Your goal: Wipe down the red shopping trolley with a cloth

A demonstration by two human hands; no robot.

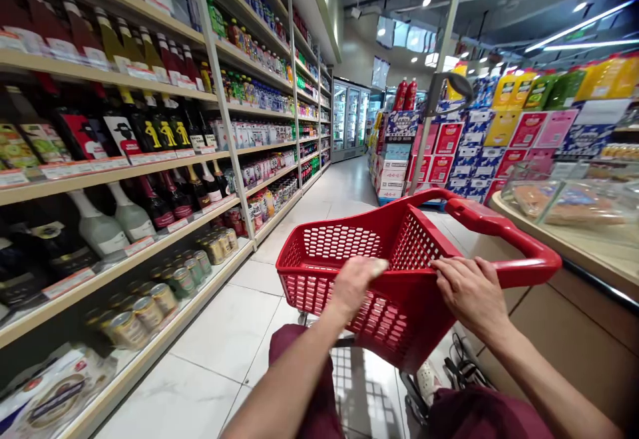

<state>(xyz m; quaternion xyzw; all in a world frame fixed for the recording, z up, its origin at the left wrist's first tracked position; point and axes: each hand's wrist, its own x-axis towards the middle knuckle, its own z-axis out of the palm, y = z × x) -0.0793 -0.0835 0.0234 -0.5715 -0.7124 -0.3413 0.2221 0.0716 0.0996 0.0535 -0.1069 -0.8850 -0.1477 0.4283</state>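
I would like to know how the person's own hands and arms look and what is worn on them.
The left hand and the right hand wear no gloves, and both forearms are bare, with no sleeve, watch or bracelet visible. No ring shows on the right hand; the left is motion-blurred, so small details there cannot be told.

White marbled tile floor (210, 352): red perforated plastic shopping cart (417, 312) on it. Long beige-edged shelves (114, 271): grey glass bottles (97, 226), gold cans (128, 329).
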